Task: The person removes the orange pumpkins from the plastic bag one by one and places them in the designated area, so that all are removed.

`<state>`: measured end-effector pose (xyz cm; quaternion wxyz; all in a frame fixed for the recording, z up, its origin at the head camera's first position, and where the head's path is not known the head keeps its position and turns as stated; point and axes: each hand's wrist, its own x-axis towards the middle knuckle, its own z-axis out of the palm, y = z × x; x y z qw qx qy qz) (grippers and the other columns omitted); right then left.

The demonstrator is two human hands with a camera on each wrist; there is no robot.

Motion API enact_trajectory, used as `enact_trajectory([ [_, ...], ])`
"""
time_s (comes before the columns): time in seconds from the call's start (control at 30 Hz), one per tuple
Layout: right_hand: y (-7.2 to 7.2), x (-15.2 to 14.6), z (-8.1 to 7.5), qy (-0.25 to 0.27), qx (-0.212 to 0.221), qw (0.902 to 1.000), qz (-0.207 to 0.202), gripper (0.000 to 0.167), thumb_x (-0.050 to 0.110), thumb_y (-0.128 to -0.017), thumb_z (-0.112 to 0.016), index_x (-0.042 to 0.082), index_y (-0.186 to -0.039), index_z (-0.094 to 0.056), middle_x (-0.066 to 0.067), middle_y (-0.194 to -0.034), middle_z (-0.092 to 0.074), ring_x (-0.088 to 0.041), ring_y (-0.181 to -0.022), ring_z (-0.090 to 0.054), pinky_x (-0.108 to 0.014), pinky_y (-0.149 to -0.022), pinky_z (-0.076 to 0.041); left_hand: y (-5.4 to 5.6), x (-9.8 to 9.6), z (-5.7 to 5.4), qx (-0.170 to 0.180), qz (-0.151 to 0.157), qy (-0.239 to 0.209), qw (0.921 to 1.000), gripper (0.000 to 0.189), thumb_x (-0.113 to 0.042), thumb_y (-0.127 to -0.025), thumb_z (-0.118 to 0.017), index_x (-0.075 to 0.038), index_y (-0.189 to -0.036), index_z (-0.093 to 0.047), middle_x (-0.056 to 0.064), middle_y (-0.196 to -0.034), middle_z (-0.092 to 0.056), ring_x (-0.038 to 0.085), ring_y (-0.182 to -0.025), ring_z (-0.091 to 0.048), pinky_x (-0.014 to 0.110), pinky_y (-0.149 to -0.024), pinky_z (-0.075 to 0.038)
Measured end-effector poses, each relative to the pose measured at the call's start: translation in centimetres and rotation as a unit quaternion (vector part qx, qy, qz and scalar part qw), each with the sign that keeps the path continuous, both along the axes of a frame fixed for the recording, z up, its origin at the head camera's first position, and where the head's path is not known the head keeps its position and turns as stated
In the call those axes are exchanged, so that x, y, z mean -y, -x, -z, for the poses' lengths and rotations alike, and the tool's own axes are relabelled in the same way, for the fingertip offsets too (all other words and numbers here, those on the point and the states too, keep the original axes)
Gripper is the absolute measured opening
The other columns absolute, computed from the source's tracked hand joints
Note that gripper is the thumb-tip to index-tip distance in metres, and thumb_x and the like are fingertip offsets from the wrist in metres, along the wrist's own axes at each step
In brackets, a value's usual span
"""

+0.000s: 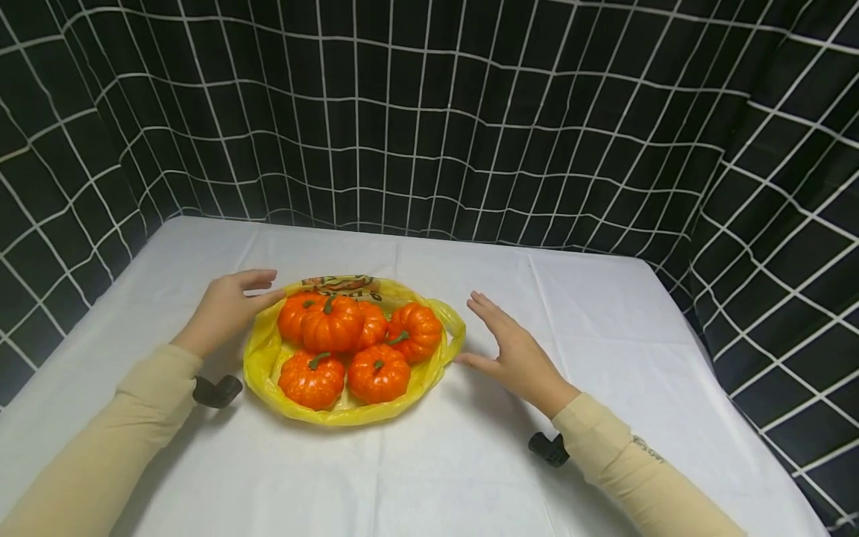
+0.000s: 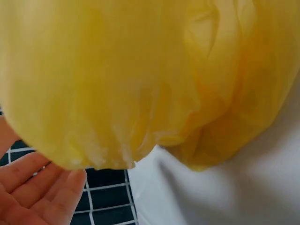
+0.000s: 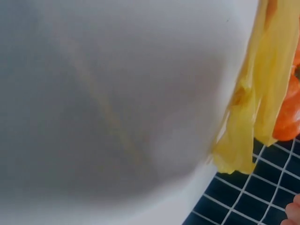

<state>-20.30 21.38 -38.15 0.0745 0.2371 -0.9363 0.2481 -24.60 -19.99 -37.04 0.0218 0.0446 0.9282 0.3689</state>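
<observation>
A yellow plastic bag lies spread with its mouth up on the table, its rim turned outward. Several small orange pumpkins with green stems sit inside, some overlapping at the back left. My left hand is at the bag's left edge, fingers loosely bent and the tip of one digit right at the rim. In the left wrist view, relaxed fingers show beside the yellow plastic. To the right of the bag, my right hand is spread, thumb toward the bag's handle loop, holding nothing.
A white cloth covers the table. Black curtains with a white grid hang behind it and along both sides. Black wrist cameras hang under both sleeves, close above the cloth.
</observation>
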Motion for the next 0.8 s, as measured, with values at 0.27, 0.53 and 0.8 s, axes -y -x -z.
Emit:
enact_trajectory([
  [0.27,0.0,1.1,-0.1,0.02,0.001,0.9997,-0.01,0.086,0.033,-0.081,-0.081,0.006,-0.151,-0.04,-0.013,-0.16,-0.036,-0.033,-0.148,-0.034,-0.052,-0.119,-0.034,-0.1,-0.3,0.3,0.004,-0.004,-0.01,0.9999,0.06,-0.035,-0.098,-0.061,0.0,-0.145,-0.047,0.024,-0.145,-0.053,0.043,-0.138,-0.043,0.057,-0.116,-0.036],
  [0.53,-0.2,2.0,0.0,0.042,0.004,0.9989,-0.022,0.085,0.027,-0.079,-0.084,0.004,-0.149,-0.043,-0.014,-0.158,-0.039,-0.033,-0.147,-0.037,-0.05,-0.119,-0.035,-0.3,-0.4,0.6,0.003,-0.012,-0.024,0.9996,0.056,-0.031,-0.098,-0.061,0.0,-0.143,-0.049,0.024,-0.143,-0.054,0.043,-0.139,-0.043,0.058,-0.116,-0.036],
  [0.8,0.0,2.5,0.4,0.054,-0.008,0.9981,-0.029,0.084,0.025,-0.076,-0.086,0.003,-0.146,-0.046,-0.014,-0.153,-0.046,-0.034,-0.142,-0.044,-0.05,-0.118,-0.037,-0.5,-0.4,1.0,0.003,-0.02,-0.035,0.9992,0.055,-0.031,-0.099,-0.06,0.001,-0.142,-0.05,0.024,-0.144,-0.053,0.043,-0.139,-0.043,0.058,-0.116,-0.035],
])
